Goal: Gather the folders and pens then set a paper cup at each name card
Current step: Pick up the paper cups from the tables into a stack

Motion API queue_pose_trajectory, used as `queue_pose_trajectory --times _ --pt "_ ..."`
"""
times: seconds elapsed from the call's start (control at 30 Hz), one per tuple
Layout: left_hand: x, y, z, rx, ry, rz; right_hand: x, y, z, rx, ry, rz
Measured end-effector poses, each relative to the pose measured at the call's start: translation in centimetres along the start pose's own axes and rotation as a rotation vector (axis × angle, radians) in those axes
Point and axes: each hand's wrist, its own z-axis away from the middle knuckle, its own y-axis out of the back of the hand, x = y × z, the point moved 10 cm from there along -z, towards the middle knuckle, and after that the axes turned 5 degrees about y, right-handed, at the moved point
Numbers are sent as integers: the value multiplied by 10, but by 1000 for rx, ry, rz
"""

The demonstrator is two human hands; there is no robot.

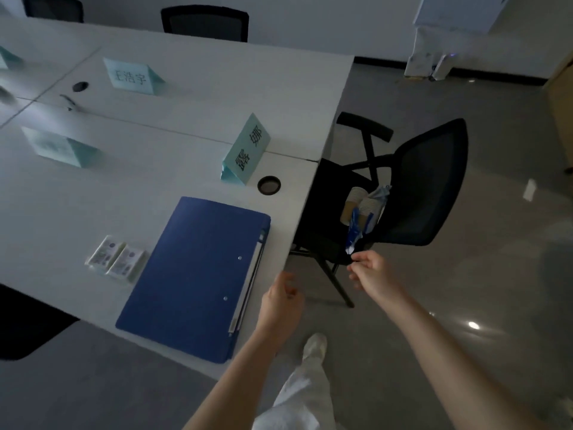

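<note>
I see a matt white counter (186,125), smooth. Left of my hands lies a blue folder (192,274), plastic-looking with a dull sheen. Beyond my right hand (370,271), paper cups (361,206) sit in glossy film on a mesh-backed chair (431,181). The floor (465,305) shines.

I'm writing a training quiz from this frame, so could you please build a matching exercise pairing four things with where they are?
Things:
1. blue folder
2. sleeve of paper cups
3. right hand
4. small packets

Places:
A. on the black chair seat
B. at the sleeve's plastic tail
C. flat at the table corner
D. on the table, left of the folder

Pairs: 1-C, 2-A, 3-B, 4-D
</note>
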Motion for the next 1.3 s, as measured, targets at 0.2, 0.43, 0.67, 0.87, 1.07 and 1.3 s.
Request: queue_pose_trajectory --times 0.2,0.43,0.67,0.87,1.07,1.3 --pt "37 -37 -88 18 63 31 -38 19 -102 -131 19 115" --pt "93 -76 -168 2 138 21 -65 48 -211 -262 6 163" --pt "136 -130 -246 -21 240 41 -45 79 -331 -457 -46 261" --pt "135 -175 -306 -51 443 -6 -24 93 -429 -512 -70 374" --pt "122 -219 -370 -3 470 25 5 85 -514 -515 -84 538" --pt "68 -255 -416 45 671 174 52 44 -563 -672 -74 664"
